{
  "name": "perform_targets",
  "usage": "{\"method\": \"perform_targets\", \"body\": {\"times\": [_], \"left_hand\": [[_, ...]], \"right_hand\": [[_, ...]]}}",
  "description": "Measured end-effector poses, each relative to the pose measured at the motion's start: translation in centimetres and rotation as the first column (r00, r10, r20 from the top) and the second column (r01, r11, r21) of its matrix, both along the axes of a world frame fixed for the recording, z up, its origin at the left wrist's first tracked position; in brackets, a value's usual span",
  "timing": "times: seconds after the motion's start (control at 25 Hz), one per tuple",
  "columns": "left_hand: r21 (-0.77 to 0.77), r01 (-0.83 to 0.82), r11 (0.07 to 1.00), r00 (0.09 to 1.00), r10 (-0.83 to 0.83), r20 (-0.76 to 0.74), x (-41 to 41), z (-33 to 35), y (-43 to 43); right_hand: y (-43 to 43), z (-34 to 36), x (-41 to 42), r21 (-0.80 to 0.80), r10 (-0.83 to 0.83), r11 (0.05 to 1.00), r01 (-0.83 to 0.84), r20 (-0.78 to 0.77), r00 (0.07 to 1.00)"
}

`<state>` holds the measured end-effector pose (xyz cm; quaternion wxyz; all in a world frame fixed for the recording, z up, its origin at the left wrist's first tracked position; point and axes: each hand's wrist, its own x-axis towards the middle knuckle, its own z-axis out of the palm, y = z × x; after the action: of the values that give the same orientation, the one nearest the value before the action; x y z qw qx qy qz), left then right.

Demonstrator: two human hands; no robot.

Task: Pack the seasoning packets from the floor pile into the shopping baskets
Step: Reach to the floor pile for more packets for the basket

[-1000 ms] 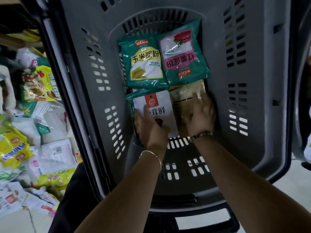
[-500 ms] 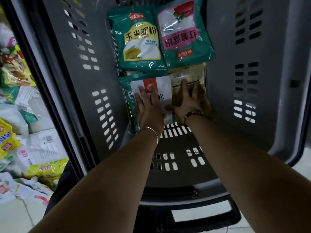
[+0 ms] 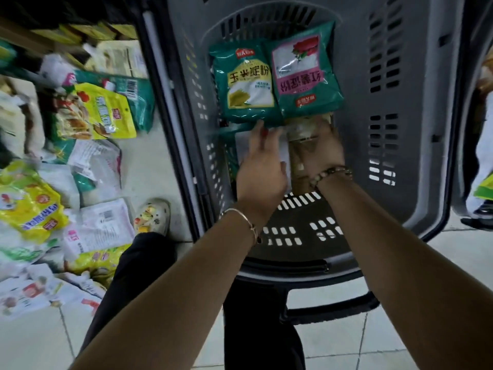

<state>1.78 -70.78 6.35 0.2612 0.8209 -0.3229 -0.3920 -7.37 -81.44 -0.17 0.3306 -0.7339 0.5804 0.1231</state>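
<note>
Settling packets into the basket [image 3: 400, 156] is judged the step in hand: a white packet [image 3: 241, 149] and a tan packet [image 3: 301, 145] lie side by side, just beside two green packets [image 3: 248, 84]. The white one is pressed by the left hand [image 3: 262, 172], fingers extended; the right hand [image 3: 326, 153] rests on the tan one, its grip too blurred to tell. Next, another must be fetched from the floor pile [image 3: 88, 166].

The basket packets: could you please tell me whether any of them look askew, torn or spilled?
Nothing looks torn or spilled. The one oddity: the pink-labelled packet at the far end of the basket lies turned the opposite way to the yellow-labelled packet beside it, its print upside down.
</note>
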Motion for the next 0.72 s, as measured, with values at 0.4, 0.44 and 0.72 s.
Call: {"method": "perform_targets", "body": {"times": [0.4, 0.44, 0.72], "left_hand": [[-0.185, -0.353, 0.917, 0.917, 0.378, 0.126, 17.4, 8.9, 13.1], [-0.161, -0.408, 0.899, 0.897, 0.427, 0.115, 19.4, 8.1, 15.0], [0.037, -0.650, 0.759, 0.757, 0.643, 0.116, 27.0, -2.0, 24.4]], "right_hand": [[11.7, 15.4, 16.1, -0.224, 0.191, 0.971, -0.087, 0.501, 0.844], [13.6, 15.6, 18.2, -0.222, 0.227, 0.967, -0.126, 0.520, 0.824], [21.6, 4.5, 30.2, 0.199, 0.025, 0.976, -0.086, 0.289, 0.957]]}}
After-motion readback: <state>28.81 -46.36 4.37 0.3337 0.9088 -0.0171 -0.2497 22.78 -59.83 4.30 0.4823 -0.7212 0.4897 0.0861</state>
